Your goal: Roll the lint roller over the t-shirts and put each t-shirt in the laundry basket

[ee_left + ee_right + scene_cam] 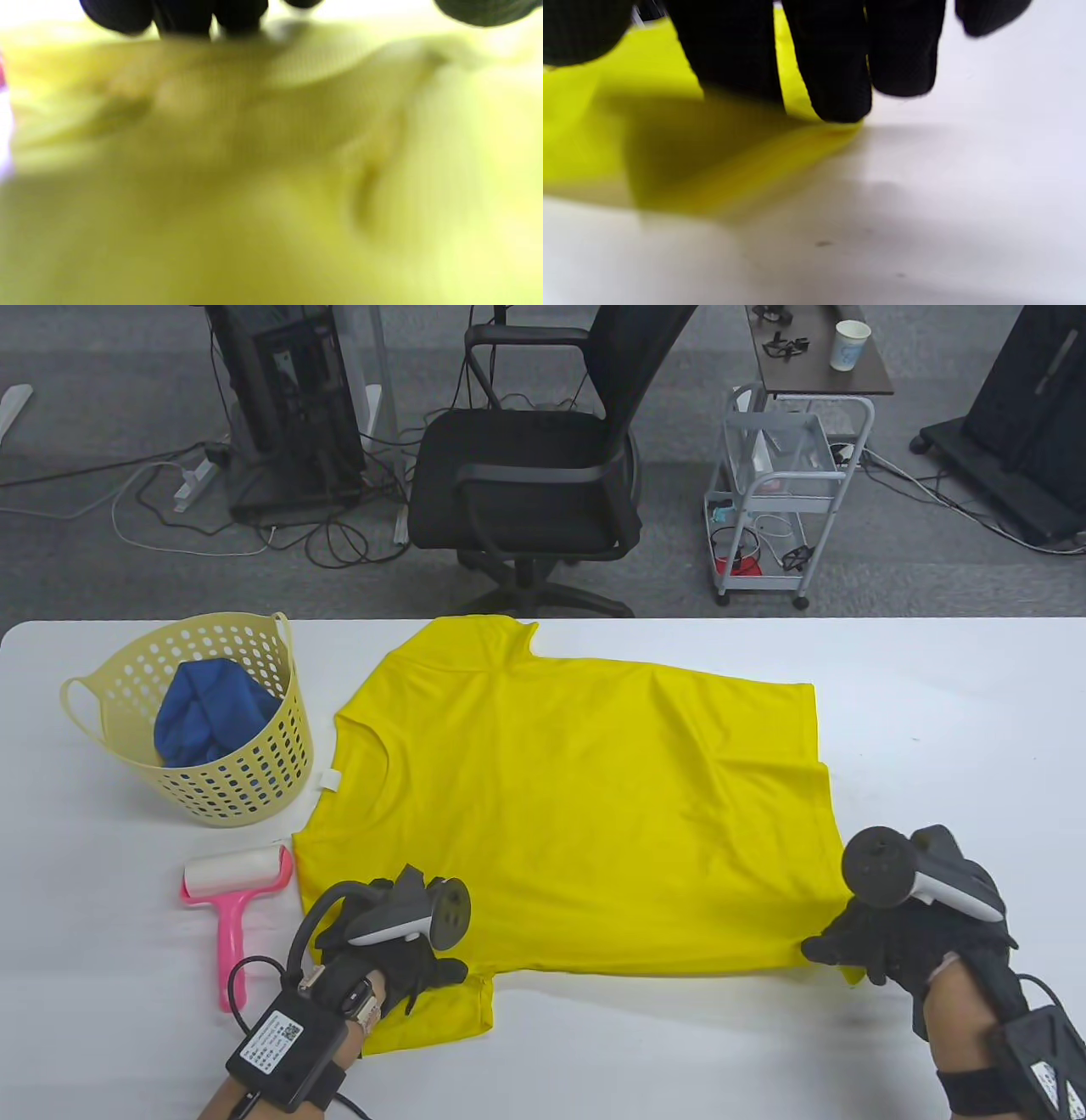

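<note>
A yellow t-shirt (577, 806) lies spread flat on the white table (933, 704), collar to the left. My left hand (386, 959) sits on its near sleeve and grips the cloth; in the left wrist view its fingertips (186, 17) touch blurred yellow fabric (271, 169). My right hand (882, 950) pinches the near hem corner, and the right wrist view shows its fingertips (835, 93) on the corner of the shirt (606, 127). A pink lint roller (233, 891) lies untouched to the left of the sleeve. The yellow laundry basket (280, 763) holds a blue t-shirt (208, 712).
The basket stands at the table's left, just beyond the roller. Behind the far table edge are a black office chair (526, 475) and a small wheeled cart (780, 492). Bare white table (925, 212) runs right of the hem.
</note>
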The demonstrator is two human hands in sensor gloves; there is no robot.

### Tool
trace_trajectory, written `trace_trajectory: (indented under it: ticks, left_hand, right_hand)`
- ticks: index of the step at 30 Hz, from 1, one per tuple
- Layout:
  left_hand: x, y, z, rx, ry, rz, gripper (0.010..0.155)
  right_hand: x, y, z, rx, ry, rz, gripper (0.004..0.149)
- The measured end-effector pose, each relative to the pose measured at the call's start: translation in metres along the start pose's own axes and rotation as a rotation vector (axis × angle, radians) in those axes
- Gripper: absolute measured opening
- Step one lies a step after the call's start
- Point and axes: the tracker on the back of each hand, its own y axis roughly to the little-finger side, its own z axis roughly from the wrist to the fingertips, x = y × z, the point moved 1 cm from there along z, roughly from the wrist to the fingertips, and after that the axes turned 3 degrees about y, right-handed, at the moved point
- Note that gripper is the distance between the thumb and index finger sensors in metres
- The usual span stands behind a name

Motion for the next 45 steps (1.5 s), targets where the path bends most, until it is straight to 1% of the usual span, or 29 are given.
trace_trajectory:
  ticks: [2,3,4,5,6,7,8,9,10,11,12,13,14,15,16,19,21,24,26,28,31,32,34,35,36,38,41,43,45]
  left_hand:
    - [-0.013,0.004,-0.007,-0.054,-0.177,-0.02,0.07]
    - [-0.017,0.004,-0.009,-0.064,-0.273,-0.034,0.065]
    - [-0.018,0.002,-0.009,-0.061,-0.323,-0.031,0.062]
    - [-0.018,0.0,-0.008,-0.049,-0.361,-0.015,0.063]
    - [-0.016,-0.003,-0.006,-0.016,-0.353,0.002,0.068]
    - [-0.01,-0.006,0.0,0.039,-0.297,0.033,0.077]
    - [-0.006,-0.007,0.004,0.039,-0.246,0.05,0.091]
    - [0.005,-0.007,0.011,0.078,-0.114,0.046,0.103]
    - [0.012,-0.008,0.014,0.107,-0.037,0.028,0.107]
    - [0.023,-0.009,0.018,0.131,0.048,-0.012,0.11]
    - [0.03,-0.01,0.019,0.151,0.116,-0.055,0.111]
    - [0.039,-0.012,0.019,0.165,0.21,-0.112,0.113]
    - [0.042,-0.015,0.016,0.151,0.247,-0.126,0.113]
    - [0.043,-0.017,0.014,0.173,0.236,-0.116,0.114]
    - [0.043,-0.022,0.013,0.192,0.226,-0.083,0.114]
    - [0.047,-0.036,0.01,0.206,0.253,-0.077,0.113]
    - [0.048,-0.044,0.007,0.207,0.268,-0.065,0.112]
    - [0.048,-0.05,0.006,0.2,0.273,-0.061,0.112]
    - [0.046,-0.052,0.004,0.198,0.252,-0.069,0.112]
    - [0.036,-0.046,0.001,0.19,0.186,-0.068,0.111]
    - [0.01,-0.02,-0.009,0.07,-0.005,-0.061,0.097]
    - [-0.002,-0.003,-0.015,-0.015,-0.104,-0.035,0.093]
    - [-0.013,0.027,-0.024,-0.184,-0.2,0.006,0.09]
    - [-0.015,0.041,-0.027,-0.271,-0.217,0.02,0.09]
    - [-0.014,0.057,-0.03,-0.377,-0.216,0.025,0.092]
    - [-0.005,0.091,-0.034,-0.564,-0.132,-0.018,0.096]
    - [0.013,0.123,-0.036,-0.687,-0.08,-0.092,0.1]
    - [0.022,0.139,-0.04,-0.842,-0.001,-0.036,0.103]
    - [0.029,0.15,-0.041,-0.937,0.098,0.023,0.099]
  right_hand:
    - [0.002,0.003,0.004,-0.087,0.092,0.013,0.074]
    - [0.002,0.0,0.009,-0.109,0.177,-0.023,0.073]
    - [0.0,-0.004,0.013,-0.101,0.226,-0.06,0.073]
    - [-0.007,-0.011,0.02,-0.07,0.317,-0.104,0.075]
    - [-0.016,-0.015,0.026,-0.061,0.385,-0.106,0.078]
    - [-0.03,-0.02,0.036,-0.053,0.411,-0.071,0.083]
    - [-0.042,-0.021,0.045,-0.064,0.327,-0.033,0.088]
    - [-0.06,-0.022,0.055,-0.114,0.162,0.044,0.092]
    - [-0.072,-0.021,0.06,-0.155,0.043,0.085,0.096]
    - [-0.087,-0.018,0.067,-0.185,-0.13,0.129,0.097]
    - [-0.094,-0.016,0.069,-0.211,-0.205,0.123,0.096]
    - [-0.096,-0.013,0.071,-0.225,-0.254,0.023,0.096]
    - [-0.092,-0.007,0.071,-0.161,-0.242,-0.069,0.096]
    - [-0.089,-0.002,0.07,-0.16,-0.213,-0.109,0.095]
    - [-0.087,0.008,0.068,-0.181,-0.2,-0.104,0.095]
    - [-0.092,0.027,0.065,-0.201,-0.252,0.101,0.094]
    - [-0.089,0.031,0.063,-0.214,-0.226,0.081,0.094]
    - [-0.087,0.034,0.06,-0.229,-0.269,0.032,0.094]
    - [-0.084,0.034,0.06,-0.239,-0.272,0.027,0.094]
    - [-0.081,0.035,0.06,-0.243,-0.266,0.006,0.094]
    - [-0.072,0.031,0.059,-0.249,-0.118,-0.051,0.094]
    - [-0.068,0.026,0.058,-0.242,-0.061,-0.031,0.094]
    - [-0.06,0.015,0.058,-0.194,-0.004,-0.006,0.094]
    - [-0.057,0.01,0.057,-0.185,0.02,-0.005,0.094]
    - [-0.053,0.003,0.058,-0.166,0.057,-0.009,0.094]
    - [-0.053,-0.01,0.061,-0.129,0.122,-0.033,0.093]
    - [-0.064,-0.022,0.068,-0.093,0.121,-0.072,0.093]
    - [-0.077,-0.026,0.073,-0.092,-0.001,-0.093,0.093]
    - [-0.09,-0.023,0.076,-0.124,-0.117,-0.098,0.093]
